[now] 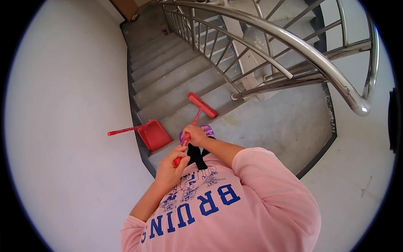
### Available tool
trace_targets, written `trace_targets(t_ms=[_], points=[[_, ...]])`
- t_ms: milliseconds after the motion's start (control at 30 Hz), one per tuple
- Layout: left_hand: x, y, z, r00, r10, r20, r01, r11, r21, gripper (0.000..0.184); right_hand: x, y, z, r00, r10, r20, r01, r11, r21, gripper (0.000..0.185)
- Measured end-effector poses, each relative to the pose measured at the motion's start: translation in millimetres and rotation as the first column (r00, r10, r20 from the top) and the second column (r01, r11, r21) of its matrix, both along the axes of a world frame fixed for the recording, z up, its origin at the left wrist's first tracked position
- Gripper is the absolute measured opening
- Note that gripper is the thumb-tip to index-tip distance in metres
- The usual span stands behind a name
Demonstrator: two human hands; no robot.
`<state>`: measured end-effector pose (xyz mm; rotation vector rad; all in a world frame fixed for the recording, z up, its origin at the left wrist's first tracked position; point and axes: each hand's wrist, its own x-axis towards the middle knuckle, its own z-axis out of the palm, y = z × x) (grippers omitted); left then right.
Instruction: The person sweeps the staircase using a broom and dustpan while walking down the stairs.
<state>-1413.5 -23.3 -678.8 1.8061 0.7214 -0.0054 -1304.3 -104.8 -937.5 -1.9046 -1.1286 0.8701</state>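
My left hand (173, 161) is closed around the upper end of the red broom's handle (184, 143), close to my body. Further down the same handle, my right hand (195, 135) is wrapped around it. Beyond my hands, the red broom head (203, 105) rests slanted on a stair, its bristles showing along one side. A red dustpan (154, 135) is at the left, on a step beside the wall, and its red handle (121, 131) points left. Purple sandals (208, 131) on my feet show just past my right hand, partly hidden by it.
Grey concrete stairs (168, 77) run away in front of me. A metal railing (289, 35) curves along the right, over a grey landing (277, 130). White wall (75, 113) stands at the left. A small reddish object (164, 30) is near the far stairs.
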Motion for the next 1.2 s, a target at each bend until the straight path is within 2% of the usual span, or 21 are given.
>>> trace_targets(t_ms=[133, 233, 333, 400, 533, 633, 733, 833, 867, 933, 1000, 1133, 1200], points=[[-9.1, 7.0, 14.1, 1.0, -0.009, -0.03, 0.012, 0.994, 0.106, 0.01, -14.4, 13.8, 20.9, 0.996, 0.092, -0.011, -0.091, 0.996, 0.02, 0.012], [-11.0, 11.5, 23.5, 1.0, 0.024, 0.007, -0.025, 0.992, 0.125, 0.01, -16.9, 28.4, 38.3, 0.988, 0.148, -0.032, -0.15, 0.987, -0.063, 0.013], [-12.5, 17.3, 30.7, 0.996, -0.024, 0.087, 0.007, 0.982, 0.189, 0.011, -20.6, 31.9, 35.5, 0.988, 0.116, 0.104, -0.127, 0.986, 0.104, 0.015], [-10.4, 18.8, 36.5, 0.988, -0.024, 0.15, 0.002, 0.989, 0.149, 0.01, -13.0, 35.0, 56.8, 0.985, 0.102, 0.136, -0.106, 0.994, 0.021, 0.012], [-2.5, 23.6, 47.2, 0.98, -0.016, 0.196, -0.005, 0.994, 0.105, 0.01, 7.0, 36.6, 68.0, 0.984, 0.049, 0.174, -0.056, 0.998, 0.035, 0.013], [2.8, 25.9, 30.5, 0.98, -0.005, 0.2, -0.001, 1.0, 0.03, 0.01, 28.9, 30.7, 61.4, 0.983, 0.069, 0.171, -0.063, 0.997, -0.038, 0.018], [6.9, 26.0, -12.6, 0.981, 0.016, 0.193, -0.004, 0.998, -0.061, 0.01, 38.7, 19.6, 46.2, 0.968, -0.045, 0.247, 0.07, 0.993, -0.097, 0.027], [0.7, 25.2, -46.5, 0.979, 0.031, 0.203, -0.007, 0.993, -0.12, 0.011, 44.9, 12.7, 53.8, 0.98, 0.101, 0.173, -0.026, 0.92, -0.391, 0.035], [-0.6, 26.2, -52.0, 0.977, 0.035, 0.212, -0.007, 0.991, -0.132, 0.012, 42.6, 12.0, 50.6, 0.977, 0.081, 0.199, -0.003, 0.931, -0.365, 0.036], [-5.1, 29.2, -57.0, 0.979, 0.02, 0.203, 0.006, 0.992, -0.128, 0.011, 30.4, 10.1, 37.1, 0.97, 0.052, 0.239, 0.025, 0.95, -0.311, 0.036], [-12.2, 34.3, -55.8, 0.983, -0.01, 0.182, 0.03, 0.993, -0.11, 0.01, 22.3, 16.8, 27.2, 0.977, 0.095, 0.191, -0.022, 0.935, -0.355, 0.034], [-29.0, 44.8, -44.2, 0.994, -0.017, 0.112, 0.026, 0.997, -0.078, 0.009, 6.4, 31.5, 22.8, 0.952, 0.288, 0.106, -0.219, 0.88, -0.422, 0.033], [-37.4, 52.3, -37.8, 0.994, -0.016, 0.104, 0.025, 0.996, -0.09, 0.01, -2.6, 44.4, 39.3, 0.975, 0.218, 0.034, -0.174, 0.853, -0.492, 0.035]])
